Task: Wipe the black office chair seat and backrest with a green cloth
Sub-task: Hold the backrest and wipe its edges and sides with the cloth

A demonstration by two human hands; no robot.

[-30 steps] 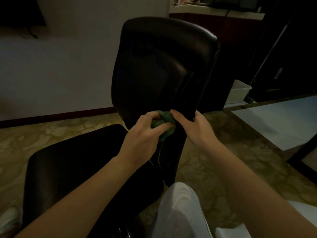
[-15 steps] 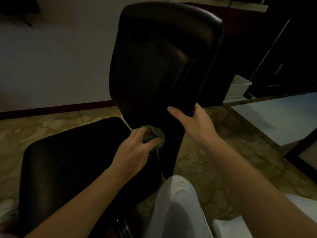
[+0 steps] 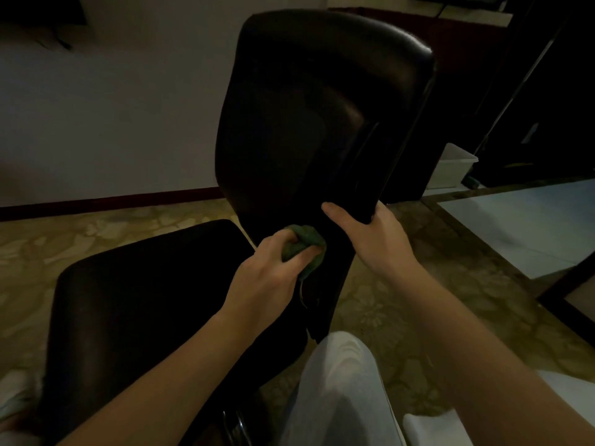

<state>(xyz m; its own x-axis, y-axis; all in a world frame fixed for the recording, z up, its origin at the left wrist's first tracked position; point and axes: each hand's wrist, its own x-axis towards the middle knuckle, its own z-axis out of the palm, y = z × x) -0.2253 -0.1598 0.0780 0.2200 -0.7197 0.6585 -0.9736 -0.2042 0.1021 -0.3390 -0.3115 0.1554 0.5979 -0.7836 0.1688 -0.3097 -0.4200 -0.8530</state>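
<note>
The green cloth (image 3: 304, 244) is bunched into a wad in the left hand (image 3: 267, 275), whose fingers are curled tight around it and press it against the lower part of the backrest (image 3: 309, 123), low on its rear face near the narrow stem that runs down toward the black seat (image 3: 145, 304). A loose thread or corner of the cloth seems to hang below the hand, though the room is so dim that this is hard to make out. The right hand (image 3: 373, 239) grasps the bottom right edge of the backrest, thumb on the near face and fingers wrapped behind, steadying the chair. The seat lies to the left of the stem, unoccupied, and a knee in light trousers (image 3: 338, 381) sits just below the stem at the bottom of the view. Beyond the chair are a pale wall with a dark skirting board (image 3: 112, 201), a patterned floor (image 3: 402, 300) and a white plastic bin (image 3: 454, 170) at the right. The risks look modest: the chair may swivel or roll away if the steadying grip loosens under the wiping pressure, and the balled cloth covers little surface, so patches could be missed. A dangling end might also snag in the gap between stem and seat.
</note>
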